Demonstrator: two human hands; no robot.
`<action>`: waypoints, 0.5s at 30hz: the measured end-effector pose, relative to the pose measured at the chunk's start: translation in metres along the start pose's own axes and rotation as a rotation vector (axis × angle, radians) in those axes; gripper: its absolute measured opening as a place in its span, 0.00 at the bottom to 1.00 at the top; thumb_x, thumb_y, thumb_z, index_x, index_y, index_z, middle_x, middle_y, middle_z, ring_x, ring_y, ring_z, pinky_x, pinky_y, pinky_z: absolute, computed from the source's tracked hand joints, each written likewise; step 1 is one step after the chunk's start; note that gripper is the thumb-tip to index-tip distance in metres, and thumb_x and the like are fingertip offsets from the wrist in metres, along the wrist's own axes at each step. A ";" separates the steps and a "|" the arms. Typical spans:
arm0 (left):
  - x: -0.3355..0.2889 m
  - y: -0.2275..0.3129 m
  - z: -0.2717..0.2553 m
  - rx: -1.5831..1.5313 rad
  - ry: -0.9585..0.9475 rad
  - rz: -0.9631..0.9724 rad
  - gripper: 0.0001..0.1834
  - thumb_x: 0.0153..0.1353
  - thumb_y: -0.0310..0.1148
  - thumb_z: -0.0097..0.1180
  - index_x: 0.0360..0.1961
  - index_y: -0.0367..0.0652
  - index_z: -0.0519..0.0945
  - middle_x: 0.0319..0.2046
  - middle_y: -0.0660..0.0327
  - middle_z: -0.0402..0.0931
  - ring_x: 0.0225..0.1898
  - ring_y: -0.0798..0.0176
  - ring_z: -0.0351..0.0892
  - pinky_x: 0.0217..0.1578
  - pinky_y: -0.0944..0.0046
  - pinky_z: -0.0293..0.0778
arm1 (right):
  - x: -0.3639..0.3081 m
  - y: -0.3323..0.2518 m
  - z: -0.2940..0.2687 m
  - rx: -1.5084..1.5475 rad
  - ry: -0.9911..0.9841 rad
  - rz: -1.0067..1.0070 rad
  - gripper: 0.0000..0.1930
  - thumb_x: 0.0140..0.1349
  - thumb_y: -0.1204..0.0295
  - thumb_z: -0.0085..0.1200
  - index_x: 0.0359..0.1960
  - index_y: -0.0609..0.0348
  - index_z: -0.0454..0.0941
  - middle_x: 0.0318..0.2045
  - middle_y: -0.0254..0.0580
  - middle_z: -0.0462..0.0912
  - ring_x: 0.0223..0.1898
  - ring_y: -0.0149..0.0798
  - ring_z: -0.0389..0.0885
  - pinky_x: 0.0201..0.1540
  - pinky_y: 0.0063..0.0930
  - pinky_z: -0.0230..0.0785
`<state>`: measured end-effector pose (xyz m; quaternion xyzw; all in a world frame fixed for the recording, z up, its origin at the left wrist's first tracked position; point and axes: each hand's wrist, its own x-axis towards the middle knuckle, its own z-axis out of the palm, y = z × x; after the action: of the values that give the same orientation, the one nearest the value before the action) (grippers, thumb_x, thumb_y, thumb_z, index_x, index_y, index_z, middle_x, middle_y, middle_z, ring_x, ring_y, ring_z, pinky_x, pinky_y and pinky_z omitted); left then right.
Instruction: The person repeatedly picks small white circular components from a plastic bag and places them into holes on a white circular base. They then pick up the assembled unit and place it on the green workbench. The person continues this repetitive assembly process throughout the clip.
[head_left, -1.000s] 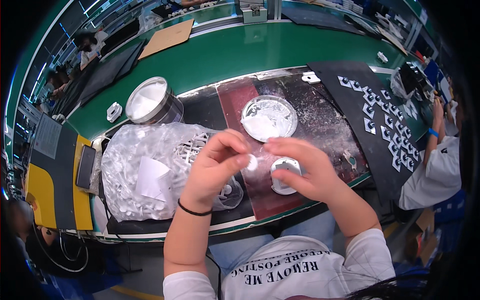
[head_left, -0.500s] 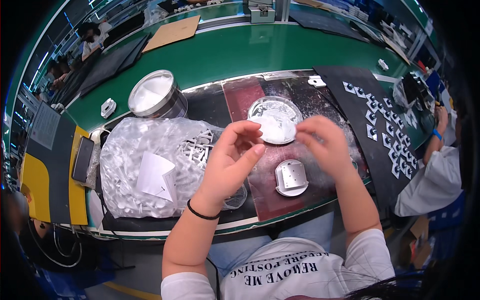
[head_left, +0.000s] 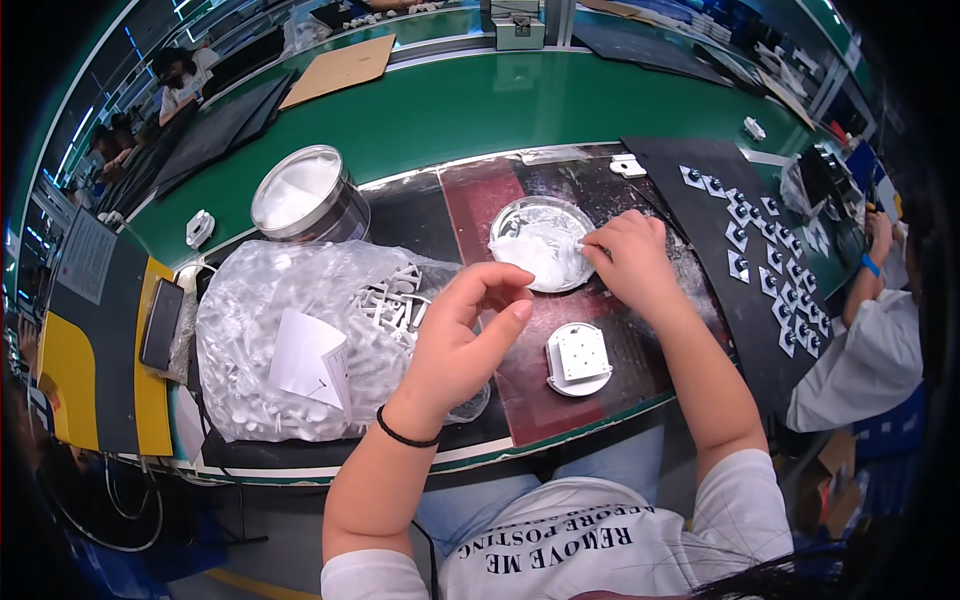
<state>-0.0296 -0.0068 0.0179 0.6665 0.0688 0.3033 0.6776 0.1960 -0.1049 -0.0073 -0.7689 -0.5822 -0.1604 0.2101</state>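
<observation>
A round shallow metal dish [head_left: 520,210] lies on the dark red and black board, with a soft white mass [head_left: 545,258] in it. At the dish's right rim is my right hand [head_left: 640,265], its fingertips pinched together beside the white mass; what they hold is too small to make out. My left hand [head_left: 462,335] hovers nearer me, left of the dish, with fingers curled, thumb apart from the forefinger and nothing visible between them. Below the dish sits a round silvery metal part [head_left: 580,360] with a raised square block on top, touched by neither hand.
A large clear bag [head_left: 250,340] of small metal parts lies left, a paper sheet [head_left: 308,358] on it. Behind stands a round tin [head_left: 325,212] with white contents. On the right, a black mat [head_left: 690,220] bears several small white pieces. A co-worker's hand [head_left: 878,238] is at far right.
My right hand has moved slightly up, its fingers closing at the dish's rim. My left hand has dropped a little away from the dish. The view has shifted slightly.
</observation>
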 end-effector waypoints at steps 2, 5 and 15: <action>0.000 -0.001 -0.001 -0.005 -0.010 0.008 0.14 0.60 0.22 0.52 0.48 0.37 0.71 0.38 0.64 0.73 0.42 0.73 0.70 0.45 0.73 0.66 | -0.001 -0.001 0.002 -0.005 0.015 0.002 0.04 0.51 0.68 0.58 0.25 0.53 0.82 0.27 0.32 0.80 0.39 0.37 0.73 0.47 0.36 0.56; 0.000 -0.002 -0.001 -0.009 -0.016 0.015 0.15 0.59 0.22 0.53 0.48 0.37 0.71 0.38 0.64 0.72 0.43 0.73 0.70 0.44 0.73 0.66 | -0.001 -0.002 0.003 -0.009 0.034 -0.009 0.04 0.51 0.69 0.58 0.24 0.52 0.82 0.26 0.32 0.79 0.39 0.36 0.73 0.47 0.37 0.56; 0.000 0.001 0.003 0.082 0.035 0.046 0.13 0.57 0.24 0.54 0.45 0.38 0.74 0.34 0.63 0.74 0.38 0.70 0.73 0.42 0.70 0.69 | -0.002 -0.004 0.003 -0.021 0.053 -0.038 0.04 0.51 0.69 0.57 0.23 0.53 0.82 0.26 0.32 0.79 0.38 0.36 0.73 0.46 0.35 0.56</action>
<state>-0.0289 -0.0095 0.0194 0.6898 0.0776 0.3273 0.6411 0.1917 -0.1042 -0.0109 -0.7553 -0.5892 -0.1909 0.2144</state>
